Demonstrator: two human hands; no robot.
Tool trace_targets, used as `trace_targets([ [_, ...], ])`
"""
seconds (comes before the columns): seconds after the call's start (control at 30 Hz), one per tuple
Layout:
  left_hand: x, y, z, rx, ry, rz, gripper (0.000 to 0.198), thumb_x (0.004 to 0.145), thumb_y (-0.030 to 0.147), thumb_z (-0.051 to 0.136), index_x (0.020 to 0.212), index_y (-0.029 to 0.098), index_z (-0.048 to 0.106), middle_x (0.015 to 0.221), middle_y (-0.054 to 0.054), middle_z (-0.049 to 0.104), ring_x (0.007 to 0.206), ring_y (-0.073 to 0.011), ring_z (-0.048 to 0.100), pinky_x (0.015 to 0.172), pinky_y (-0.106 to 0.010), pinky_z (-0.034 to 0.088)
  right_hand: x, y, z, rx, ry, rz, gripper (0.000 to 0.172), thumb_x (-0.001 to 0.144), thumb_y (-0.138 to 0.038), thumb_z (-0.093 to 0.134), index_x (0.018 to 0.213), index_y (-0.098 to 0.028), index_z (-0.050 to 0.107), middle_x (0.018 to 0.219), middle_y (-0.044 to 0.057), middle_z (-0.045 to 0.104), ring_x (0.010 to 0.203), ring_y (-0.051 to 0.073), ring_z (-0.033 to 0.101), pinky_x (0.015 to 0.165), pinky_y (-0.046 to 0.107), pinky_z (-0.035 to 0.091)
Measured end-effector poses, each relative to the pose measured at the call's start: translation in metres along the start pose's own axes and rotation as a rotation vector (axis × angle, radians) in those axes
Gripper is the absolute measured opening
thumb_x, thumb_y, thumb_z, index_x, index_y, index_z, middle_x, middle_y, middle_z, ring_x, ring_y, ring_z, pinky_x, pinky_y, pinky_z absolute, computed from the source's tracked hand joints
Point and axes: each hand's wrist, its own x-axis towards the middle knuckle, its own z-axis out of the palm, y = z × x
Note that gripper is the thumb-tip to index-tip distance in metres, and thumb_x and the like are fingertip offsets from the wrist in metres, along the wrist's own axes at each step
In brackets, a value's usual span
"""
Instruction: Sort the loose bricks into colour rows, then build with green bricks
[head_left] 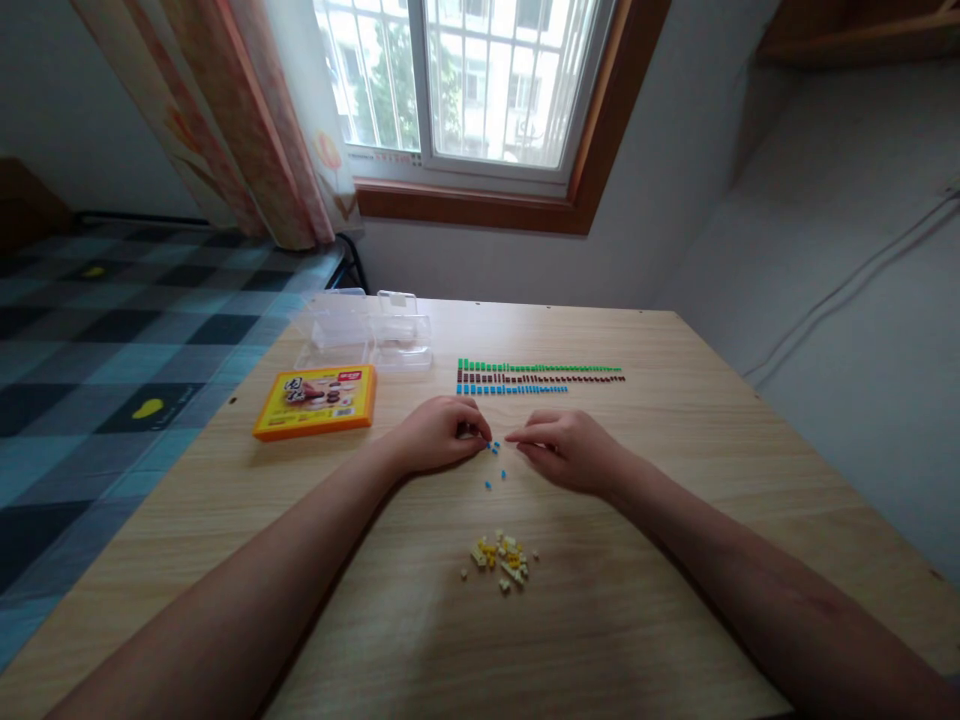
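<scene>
Bricks (503,475), tiny, blue and loose, lie on a wooden table (637,335) at the centre of the frame, between a person's two bare hands. The left hand (444,433) bends its fingers and thumb together beside the topmost ones; whether it pinches one, I cannot tell. The right hand (571,450) points inward, with a narrow gap between index finger and thumb and nothing visible in it. Just above the hands run a green row (460,365), a brown row (460,378) and a blue row (460,390), level at their left ends.

A low knuckle could brush the blue row, the nearest, and push it crooked. Bricks this small might slip from a pinch and skitter away. A forearm drawn inward could scatter the yellow pile (491,552) at lower centre.

Curled fingers hide the left palm and anything under it. Pieces towards the rows' right ends are too small to count. Fine print on the box (315,400), left of centre, is unreadable; clear cases (337,335) above it blur into one another. Both forearms run off the bottom of the frame, and the bed (45,385) is cut off at left.
</scene>
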Motion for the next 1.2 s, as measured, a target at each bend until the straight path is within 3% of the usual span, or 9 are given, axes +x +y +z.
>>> trace_targets([
  [0.17, -0.001, 0.000, 0.001, -0.007, 0.003, 0.009, 0.016, 0.083, 0.016, 0.065, 0.086, 0.020, 0.081, 0.083, -0.003, 0.071, 0.076, -0.0140, 0.063, 0.073, -0.025, 0.048, 0.003, -0.002, 0.006, -0.078, -0.074, -0.029, 0.026, 0.100, -0.028, 0.057, 0.116, -0.028, 0.077, 0.089, 0.002, 0.072, 0.076, 0.014, 0.064, 0.070, 0.025, 0.045],
  [0.47, -0.001, 0.001, -0.002, -0.021, -0.010, -0.001, 0.013, 0.082, 0.018, 0.068, 0.087, 0.021, 0.081, 0.085, -0.003, 0.071, 0.077, -0.0140, 0.064, 0.073, -0.025, 0.048, -0.001, 0.003, 0.000, -0.152, -0.065, -0.008, 0.022, 0.095, -0.020, 0.058, 0.102, -0.023, 0.079, 0.088, 0.003, 0.073, 0.077, 0.015, 0.064, 0.072, 0.026, 0.045],
  [0.57, -0.001, 0.002, -0.003, -0.017, -0.019, -0.010, 0.012, 0.083, 0.019, 0.069, 0.086, 0.021, 0.081, 0.086, -0.003, 0.071, 0.077, -0.0143, 0.064, 0.073, -0.026, 0.048, -0.003, 0.014, -0.008, -0.196, -0.030, 0.067, 0.021, 0.093, -0.019, 0.058, 0.095, -0.021, 0.079, 0.090, 0.004, 0.074, 0.079, 0.016, 0.065, 0.074, 0.026, 0.046],
  [0.77, -0.001, 0.002, -0.003, -0.015, -0.019, -0.010, 0.011, 0.083, 0.018, 0.069, 0.085, 0.021, 0.080, 0.086, -0.003, 0.072, 0.078, -0.0142, 0.064, 0.074, -0.026, 0.048, -0.010, 0.045, -0.031, -0.342, 0.043, 0.356, 0.024, 0.091, -0.021, 0.056, 0.084, -0.019, 0.080, 0.086, 0.006, 0.077, 0.080, 0.019, 0.068, 0.073, 0.028, 0.046],
  [0.9, 0.000, 0.000, -0.003, -0.014, -0.032, -0.009, 0.012, 0.083, 0.018, 0.069, 0.084, 0.021, 0.080, 0.086, -0.003, 0.072, 0.079, -0.0142, 0.064, 0.075, -0.025, 0.048, -0.013, 0.063, -0.036, -0.365, 0.102, 0.518, 0.026, 0.090, -0.026, 0.056, 0.085, -0.021, 0.082, 0.089, 0.006, 0.080, 0.079, 0.021, 0.070, 0.073, 0.028, 0.048],
  [1.2, 0.000, -0.002, 0.000, 0.009, -0.024, -0.003, 0.013, 0.084, 0.019, 0.068, 0.085, 0.022, 0.081, 0.086, -0.003, 0.072, 0.079, -0.0139, 0.064, 0.075, -0.026, 0.049, -0.014, 0.075, -0.027, -0.304, 0.207, 0.591, 0.027, 0.092, -0.032, 0.058, 0.095, -0.022, 0.083, 0.097, 0.005, 0.081, 0.084, 0.022, 0.073, 0.076, 0.030, 0.051],
])
